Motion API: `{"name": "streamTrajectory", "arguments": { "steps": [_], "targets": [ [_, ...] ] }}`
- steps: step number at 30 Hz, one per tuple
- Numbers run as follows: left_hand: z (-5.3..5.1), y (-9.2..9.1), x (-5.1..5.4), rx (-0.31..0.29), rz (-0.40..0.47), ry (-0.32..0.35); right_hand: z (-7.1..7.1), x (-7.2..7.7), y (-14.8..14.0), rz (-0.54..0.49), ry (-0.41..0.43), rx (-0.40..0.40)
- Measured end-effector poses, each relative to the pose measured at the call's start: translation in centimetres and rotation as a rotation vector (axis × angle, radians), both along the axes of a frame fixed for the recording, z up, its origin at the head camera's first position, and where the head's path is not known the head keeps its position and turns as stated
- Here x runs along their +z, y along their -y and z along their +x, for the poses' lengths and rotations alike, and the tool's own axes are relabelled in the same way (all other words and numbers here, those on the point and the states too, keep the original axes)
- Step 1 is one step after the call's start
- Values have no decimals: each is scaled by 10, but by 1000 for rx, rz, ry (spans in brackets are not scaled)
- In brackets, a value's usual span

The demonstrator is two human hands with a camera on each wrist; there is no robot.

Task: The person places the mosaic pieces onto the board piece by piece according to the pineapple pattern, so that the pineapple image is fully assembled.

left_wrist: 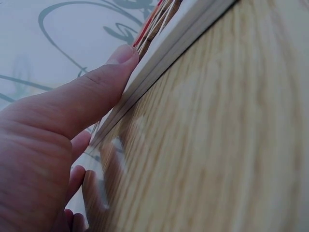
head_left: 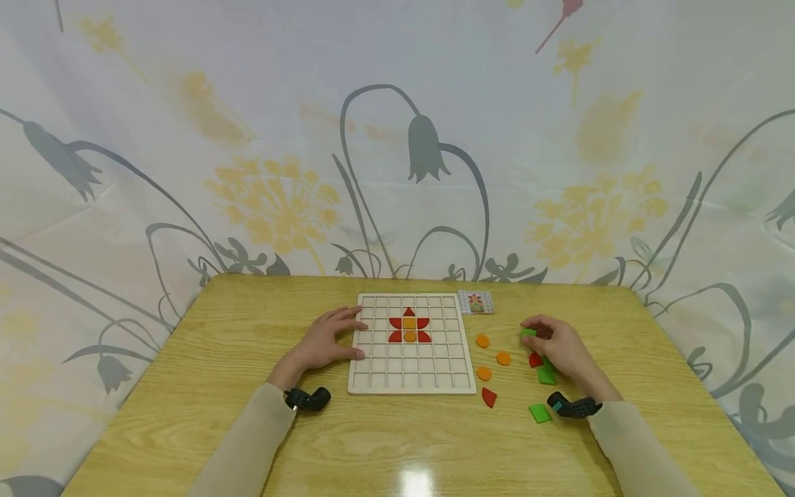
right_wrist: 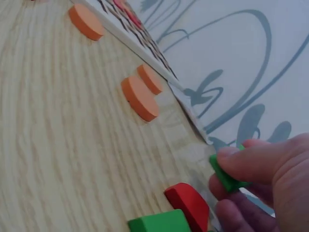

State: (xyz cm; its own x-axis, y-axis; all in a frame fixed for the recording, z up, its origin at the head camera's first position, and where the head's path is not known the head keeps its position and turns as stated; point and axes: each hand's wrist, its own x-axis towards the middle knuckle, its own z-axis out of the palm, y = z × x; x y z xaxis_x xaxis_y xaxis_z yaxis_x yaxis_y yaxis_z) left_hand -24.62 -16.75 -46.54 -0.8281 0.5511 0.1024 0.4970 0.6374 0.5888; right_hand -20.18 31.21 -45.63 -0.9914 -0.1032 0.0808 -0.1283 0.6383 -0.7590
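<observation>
A white grid board (head_left: 412, 381) lies on the table, with red petal-like pieces around an orange square (head_left: 409, 323) and an orange circle (head_left: 410, 336). My left hand (head_left: 324, 341) rests at the board's left edge, fingers spread; its thumb (left_wrist: 96, 94) touches the side in the left wrist view. At the right, my right hand (head_left: 562, 347) pinches a green piece (right_wrist: 231, 178) between thumb and fingers. Just below that hand, a red piece (right_wrist: 188, 203) lies beside another green piece (right_wrist: 161, 222).
A small pattern card (head_left: 476, 302) lies by the board's upper right corner. Right of the board are orange discs (head_left: 504, 358), a red quarter piece (head_left: 488, 397) and a green square (head_left: 540, 413). A patterned curtain (head_left: 397, 207) hangs behind the table.
</observation>
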Motion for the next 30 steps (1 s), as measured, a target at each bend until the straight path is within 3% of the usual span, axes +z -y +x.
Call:
{"name": "streamTrajectory", "arguments": {
  "steps": [4,8,13,18,23,30],
  "targets": [
    [0,0,-2,0,-1,-3,2,1,4,-33,-19,-85],
    [-1,0,-2,5,-1,-3,2,2,9,-38,-59,-113],
    [-1,0,-2,1,-8,-20,1,3,20,-51,-109,-63],
    [-1,0,-2,0,-1,-18,0,4,39,-69,-93,-21],
    [-2,0,-3,-1,-8,-15,-3,0,64,-99,-82,42],
    [-2,0,-4,-3,-8,-7,-10,-9,108,-100,-135,120]
  ]
}}
